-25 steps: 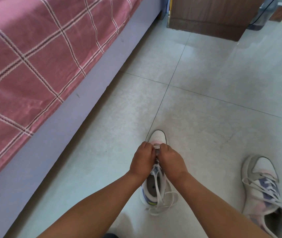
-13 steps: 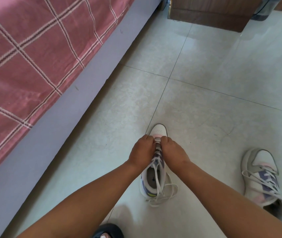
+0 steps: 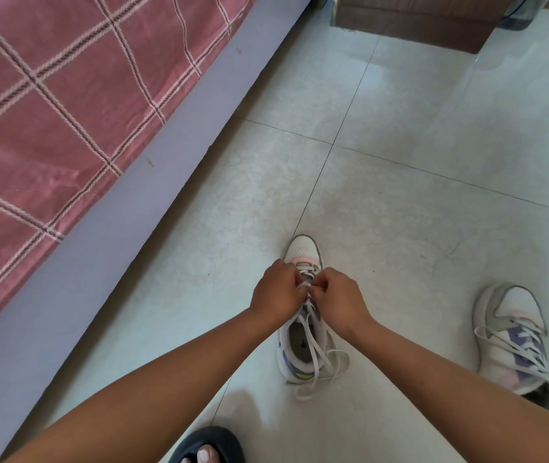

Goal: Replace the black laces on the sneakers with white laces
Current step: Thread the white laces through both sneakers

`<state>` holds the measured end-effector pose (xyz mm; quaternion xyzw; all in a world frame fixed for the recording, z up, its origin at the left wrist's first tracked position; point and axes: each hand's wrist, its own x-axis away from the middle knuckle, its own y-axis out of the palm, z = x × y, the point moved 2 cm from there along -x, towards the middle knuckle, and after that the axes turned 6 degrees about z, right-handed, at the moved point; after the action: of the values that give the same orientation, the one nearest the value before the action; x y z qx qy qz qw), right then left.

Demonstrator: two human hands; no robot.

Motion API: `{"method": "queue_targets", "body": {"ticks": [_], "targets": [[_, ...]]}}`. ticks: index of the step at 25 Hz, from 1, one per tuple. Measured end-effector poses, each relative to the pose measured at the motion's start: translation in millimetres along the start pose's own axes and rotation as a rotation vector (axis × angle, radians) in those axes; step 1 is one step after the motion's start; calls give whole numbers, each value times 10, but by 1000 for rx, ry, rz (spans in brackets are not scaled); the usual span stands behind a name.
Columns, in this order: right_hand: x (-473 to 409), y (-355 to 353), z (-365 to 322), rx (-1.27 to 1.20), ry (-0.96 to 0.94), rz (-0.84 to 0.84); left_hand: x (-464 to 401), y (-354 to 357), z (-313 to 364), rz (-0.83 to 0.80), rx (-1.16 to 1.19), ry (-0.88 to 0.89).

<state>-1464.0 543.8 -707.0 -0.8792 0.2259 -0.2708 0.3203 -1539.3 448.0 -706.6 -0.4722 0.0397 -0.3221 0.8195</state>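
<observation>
Both hands meet over the near sneaker (image 3: 303, 329), which stands on the tiled floor (image 3: 400, 228) at about 6 o'clock of the view, toe pointing to 12. Left hand (image 3: 276, 292) sits at 9 o'clock of the lace area, fingers curled in tight; right hand (image 3: 340, 297) at 3 o'clock, fingers also curled, thumb and forefinger pinching. Each seems to hold a bit of the white lace (image 3: 320, 359) near the lower eyelets, but the fingertips face away from the camera, so the exact grip and which eyelet can't be made out. The hands cover most of the tongue and mid eyelets. Loose lace ends trail out past the heel toward 5 o'clock and lie on the floor.

Second sneaker (image 3: 513, 342) lies well apart at 3 o'clock, tipped a bit on its side, already strung w/ white lace; its heel end is blurred, w/ a dark patch beside it.

No logo, brand or writing readable on either shoe; only small perforations on the near toe cap.

Cut off by the frame: bed w/ pink checked cover (image 3: 66, 111) at 10 o'clock, brown wooden cabinet (image 3: 416, 18) at 12–1 o'clock, and a dark slipper w/ toes (image 3: 206, 446) at the bottom edge.
</observation>
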Motion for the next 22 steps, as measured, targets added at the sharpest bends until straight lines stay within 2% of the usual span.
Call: {"method": "queue_targets", "body": {"ticks": [3, 8, 11, 16, 19, 22], "targets": [[-89, -11, -42, 8, 81, -16, -89, -2, 90, -44, -86, -41], [-188, 77, -86, 277, 48, -169, -140, 10, 142, -175, -136, -39], [-169, 87, -61, 288, 27, -233, -162, -28, 114, -222, -115, -44], [-115, 23, 61, 57, 53, -202, -48, -20, -39, -137, 22, -2], [-50, 87, 30, 137, -13, -116, -18, 35, -96, -54, 63, -16], [-81, 131, -49, 183, 58, -103, -48, 78, -85, -49, -6, -14]]}}
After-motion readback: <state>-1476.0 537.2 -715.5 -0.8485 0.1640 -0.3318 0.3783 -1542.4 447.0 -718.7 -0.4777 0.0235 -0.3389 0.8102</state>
